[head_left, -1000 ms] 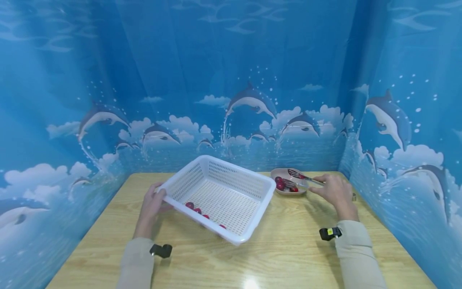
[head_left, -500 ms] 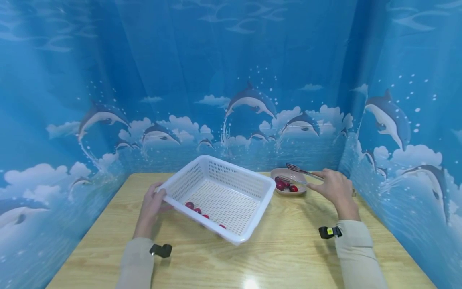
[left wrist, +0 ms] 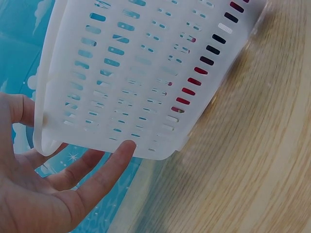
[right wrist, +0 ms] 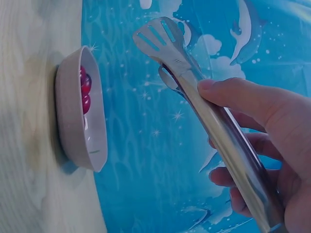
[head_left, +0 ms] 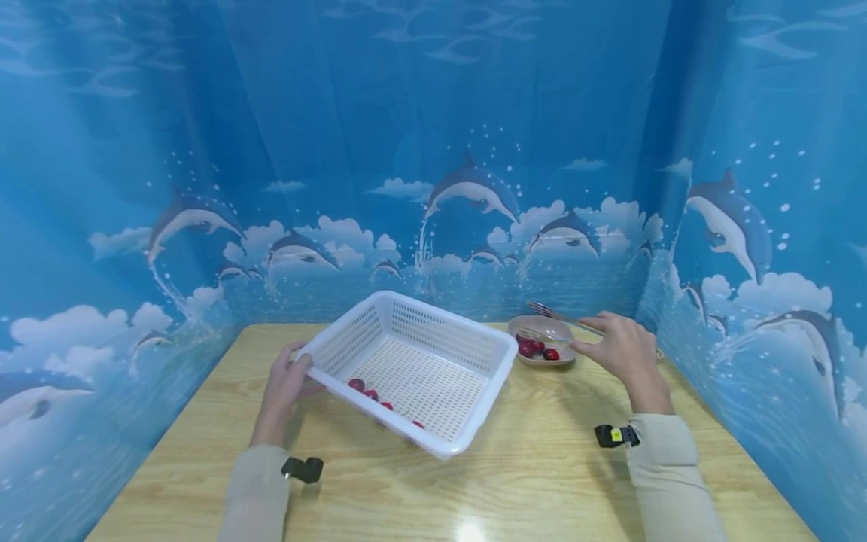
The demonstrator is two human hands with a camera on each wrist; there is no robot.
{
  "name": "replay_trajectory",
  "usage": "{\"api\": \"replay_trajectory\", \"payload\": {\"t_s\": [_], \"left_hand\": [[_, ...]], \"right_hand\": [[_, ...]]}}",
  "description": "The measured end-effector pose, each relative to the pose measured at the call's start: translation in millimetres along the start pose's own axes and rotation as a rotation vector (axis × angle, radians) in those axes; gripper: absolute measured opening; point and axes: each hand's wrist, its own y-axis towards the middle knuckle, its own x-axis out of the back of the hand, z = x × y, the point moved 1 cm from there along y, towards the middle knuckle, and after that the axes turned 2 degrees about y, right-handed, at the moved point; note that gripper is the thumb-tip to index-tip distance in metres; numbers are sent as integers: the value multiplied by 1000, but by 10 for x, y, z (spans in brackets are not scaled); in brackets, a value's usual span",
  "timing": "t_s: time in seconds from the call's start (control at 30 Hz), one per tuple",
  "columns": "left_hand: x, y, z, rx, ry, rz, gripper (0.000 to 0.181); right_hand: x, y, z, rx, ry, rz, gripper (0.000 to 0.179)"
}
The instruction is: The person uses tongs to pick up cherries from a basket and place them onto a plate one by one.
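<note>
My left hand [head_left: 281,388] grips the left corner of a white perforated plastic basket [head_left: 423,376]. The basket is tilted toward me, and several red cherries [head_left: 356,385] lie along its near inner side. In the left wrist view the thumb is over the rim and a fingertip [left wrist: 128,147] rests at the end wall. My right hand [head_left: 626,350] holds metal serving tongs [right wrist: 218,131] with slotted heads, their arms spread and nothing between them. The tongs stand over a small pinkish bowl [right wrist: 70,111] at the back right, which holds several dark red cherries [right wrist: 86,102].
A light wood-grain table [head_left: 528,482] lies under everything. Blue dolphin-print curtains [head_left: 433,150] enclose it at the back and both sides. Black wrist cameras [head_left: 302,470] are strapped on both wrists.
The tongs have lifted from the cherries in the bowl and tipped up and left, with their arms spread wider. My right hand rose slightly. The left hand and basket have not moved.
</note>
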Motion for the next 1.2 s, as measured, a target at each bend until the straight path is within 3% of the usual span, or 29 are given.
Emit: {"api": "replay_trajectory", "payload": {"t_s": [0.37,0.63,1.0,1.2], "left_hand": [[2,0,11,-10,9,0,59],[1,1,3,-8,9,-6,59],[-3,-8,-19,-5,4,-11,60],[-5,16,-19,14,-7,-24,58]], "right_hand": [[126,-61,244,115,32,-100,53],[187,-105,458,195,84,-85,52],[130,-141,779,345,121,-85,56],[14,-102,997,500,122,-115,39]]}}
